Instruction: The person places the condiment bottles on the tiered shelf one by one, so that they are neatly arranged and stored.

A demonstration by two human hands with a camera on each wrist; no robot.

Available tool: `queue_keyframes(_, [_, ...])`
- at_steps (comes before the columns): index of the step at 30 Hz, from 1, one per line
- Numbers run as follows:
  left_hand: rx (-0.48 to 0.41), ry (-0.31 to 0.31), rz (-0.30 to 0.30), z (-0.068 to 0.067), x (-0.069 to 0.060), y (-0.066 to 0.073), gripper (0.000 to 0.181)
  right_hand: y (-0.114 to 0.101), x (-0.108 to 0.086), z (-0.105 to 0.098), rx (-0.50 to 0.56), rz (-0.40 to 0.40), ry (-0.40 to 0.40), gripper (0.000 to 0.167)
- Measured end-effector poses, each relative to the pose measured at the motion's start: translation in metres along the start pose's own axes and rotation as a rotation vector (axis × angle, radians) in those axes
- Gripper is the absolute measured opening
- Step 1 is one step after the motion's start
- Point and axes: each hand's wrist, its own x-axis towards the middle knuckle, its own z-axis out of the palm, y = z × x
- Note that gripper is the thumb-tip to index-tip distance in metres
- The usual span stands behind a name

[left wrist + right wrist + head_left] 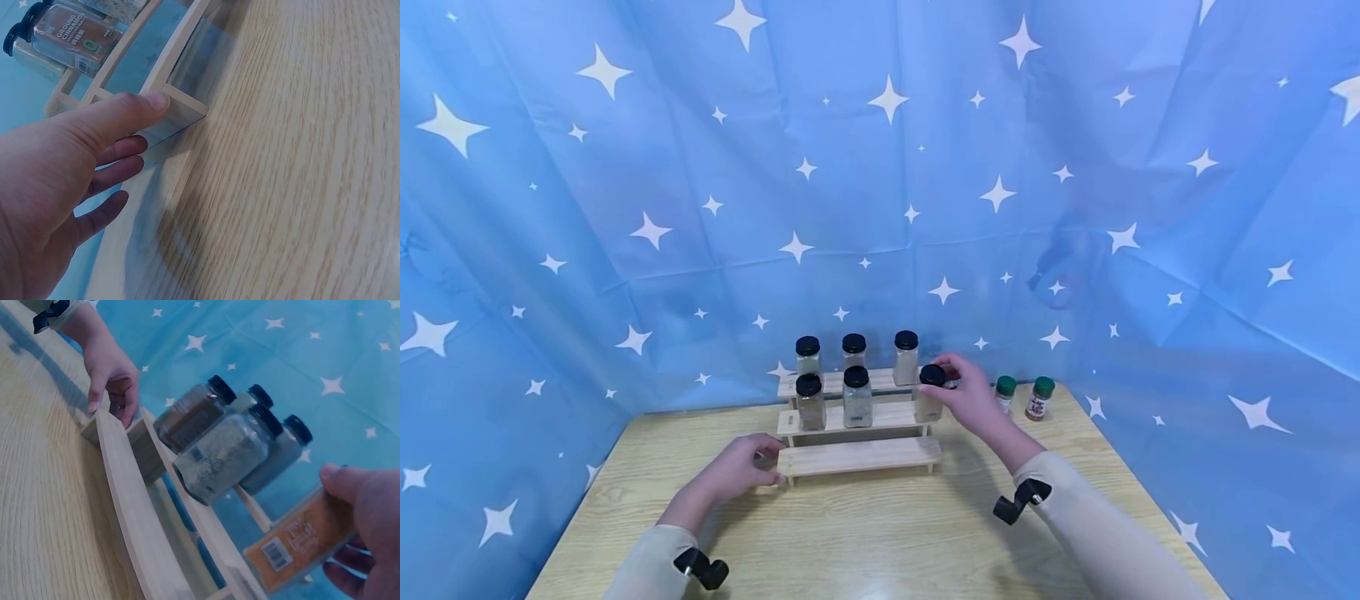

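Note:
A three-tier wooden spice rack (859,457) stands on the table. At the left end of its lowest step, my left hand (741,468) grips the wood, the thumb (134,111) lying over the corner. My right hand (973,396) pinches a black-lidded spice jar (303,540) of orange-brown powder near its top, at the right end of the middle step. Whether the jar's base fully rests on the wood I cannot tell. A ground cinnamon jar (75,34) and a jar of pale flakes (857,400) share that step. Several black-lidded jars, one being a pale jar (906,358), line the top step.
Two small green-capped jars, a nearer-in one (1004,392) and an outer one (1040,398), stand on the table right of the rack, beyond my right forearm. A blue star-patterned curtain (880,208) hangs behind and along both sides of the wooden table (865,533).

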Motion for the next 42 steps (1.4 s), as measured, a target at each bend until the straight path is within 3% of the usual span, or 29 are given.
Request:
queue_keyframes(7, [-0.016, -0.001, -0.031, 0.0, 0.001, 0.001, 0.054, -0.004, 0.005, 0.012, -0.023, -0.013, -0.002, 0.049])
queue_keyframes(21, [-0.021, 0.0, -0.008, -0.001, 0.001, -0.001, 0.054, -0.009, 0.01, 0.031, -0.014, -0.012, 0.0, 0.047])
queue_keyframes(34, [-0.027, -0.005, 0.01, 0.0, 0.0, -0.003, 0.054, -0.003, 0.012, 0.039, -0.026, 0.026, 0.001, 0.045])
queue_keyframes(42, [-0.019, 0.002, -0.004, 0.0, -0.002, -0.001, 0.055, 0.001, 0.012, 0.04, 0.004, -0.005, 0.007, 0.041])
